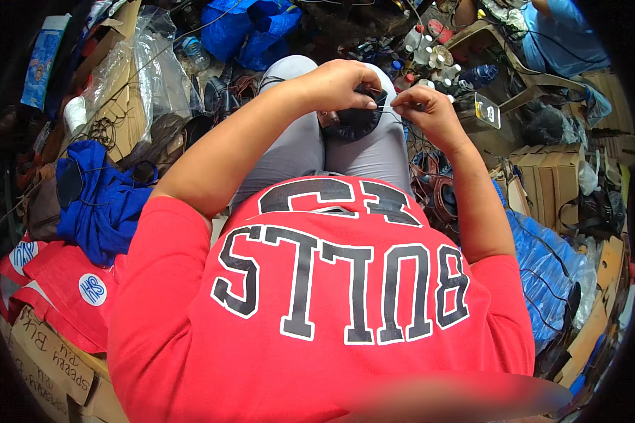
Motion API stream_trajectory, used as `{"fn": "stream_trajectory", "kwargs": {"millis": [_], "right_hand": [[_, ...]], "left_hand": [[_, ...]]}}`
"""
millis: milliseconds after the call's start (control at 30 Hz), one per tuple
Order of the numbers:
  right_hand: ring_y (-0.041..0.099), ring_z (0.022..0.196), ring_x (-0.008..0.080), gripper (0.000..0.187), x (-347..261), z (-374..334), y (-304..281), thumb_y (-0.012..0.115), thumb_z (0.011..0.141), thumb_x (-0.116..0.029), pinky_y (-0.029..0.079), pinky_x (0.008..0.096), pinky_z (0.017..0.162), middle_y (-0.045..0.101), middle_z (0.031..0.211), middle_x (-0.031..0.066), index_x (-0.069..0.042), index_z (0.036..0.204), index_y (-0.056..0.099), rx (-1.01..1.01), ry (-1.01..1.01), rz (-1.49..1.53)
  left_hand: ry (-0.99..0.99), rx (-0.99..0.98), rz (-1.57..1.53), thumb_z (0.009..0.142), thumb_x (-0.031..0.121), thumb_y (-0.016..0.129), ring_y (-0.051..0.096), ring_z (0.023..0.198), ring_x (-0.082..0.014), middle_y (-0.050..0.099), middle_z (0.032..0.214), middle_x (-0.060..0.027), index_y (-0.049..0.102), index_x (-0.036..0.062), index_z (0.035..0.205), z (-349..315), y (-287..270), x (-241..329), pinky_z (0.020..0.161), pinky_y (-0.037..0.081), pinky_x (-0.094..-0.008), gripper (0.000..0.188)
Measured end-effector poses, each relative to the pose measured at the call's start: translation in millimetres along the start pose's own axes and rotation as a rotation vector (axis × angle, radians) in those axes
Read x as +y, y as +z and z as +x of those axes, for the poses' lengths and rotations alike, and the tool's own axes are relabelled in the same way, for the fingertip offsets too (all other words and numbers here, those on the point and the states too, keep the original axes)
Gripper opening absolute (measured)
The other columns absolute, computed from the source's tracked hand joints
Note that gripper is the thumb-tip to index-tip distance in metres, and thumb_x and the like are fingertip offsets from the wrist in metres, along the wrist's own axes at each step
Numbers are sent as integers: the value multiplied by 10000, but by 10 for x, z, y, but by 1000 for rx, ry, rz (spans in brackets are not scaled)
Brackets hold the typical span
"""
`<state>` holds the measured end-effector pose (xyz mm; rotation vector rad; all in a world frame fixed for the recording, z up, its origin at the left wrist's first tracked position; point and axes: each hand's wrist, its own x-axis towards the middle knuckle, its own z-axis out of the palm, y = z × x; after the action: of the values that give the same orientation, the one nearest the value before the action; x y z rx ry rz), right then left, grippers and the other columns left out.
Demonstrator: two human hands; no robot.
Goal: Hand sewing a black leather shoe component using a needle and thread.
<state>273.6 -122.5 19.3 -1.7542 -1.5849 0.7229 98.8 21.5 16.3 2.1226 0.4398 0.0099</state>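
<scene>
A black rounded item with a ribbed rim [359, 131] rests on my right thigh; its kind is not clear. My left hand [347, 84] lies over its top, fingers curled on its far side and thumb bent down against it. A thin pale strand, like a thread or needle [384, 107], spans the short gap between the hands. At its right end my right hand [427, 114] is closed in a pinch. My left fingertips are partly hidden, so what they grip besides the black item cannot be made out.
Several bottles with white and red caps [421, 51] stand ahead to the right. A blue bag [250, 32] lies far ahead. Blue cloth [102, 201] and red bags [70, 299] sit on my left. Cardboard boxes [548, 180] and blue plastic wrapping [539, 268] are on the right.
</scene>
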Motion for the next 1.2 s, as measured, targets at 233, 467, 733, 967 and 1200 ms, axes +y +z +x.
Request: {"fn": "stream_trajectory", "kwargs": {"millis": [233,467,733,967,1200], "right_hand": [[575,771,114,115,38,9,48,662,744,33,466,241,692,581,839,29,-36,836,675,-45,-4,59],[559,768,91,122,175,-168,364,672,747,1,444,224,677,604,804,10,-65,849,684,161,0,293],[578,681,139,148,-109,-298,327,665,758,-21,461,251,614,587,782,49,-83,889,691,204,-100,-6],[578,822,282,214,-528,-101,114,536,741,-14,419,370,748,558,795,102,-106,853,693,-98,-222,-776],[599,809,289,139,-248,188,135,587,720,-31,462,367,752,609,841,115,-73,811,683,-233,-184,-585]], "left_hand": [[87,-131,-38,775,238,695,556,829,-176,587,887,-47,659,70,928,114,-5,-155,687,468,-306,231],[-63,-216,-433,805,207,670,530,770,-74,642,900,-5,667,77,1012,90,27,-290,572,428,-230,244],[-11,-293,-407,806,115,627,524,800,-89,626,925,11,660,100,1099,85,32,-287,686,428,-236,296],[-45,-401,-168,805,55,591,519,850,-106,570,957,-20,619,97,1158,101,-48,-133,686,450,-255,356],[171,-134,-113,748,1,631,558,670,-100,613,833,-23,631,78,1054,299,14,-271,603,483,-281,315]]}}
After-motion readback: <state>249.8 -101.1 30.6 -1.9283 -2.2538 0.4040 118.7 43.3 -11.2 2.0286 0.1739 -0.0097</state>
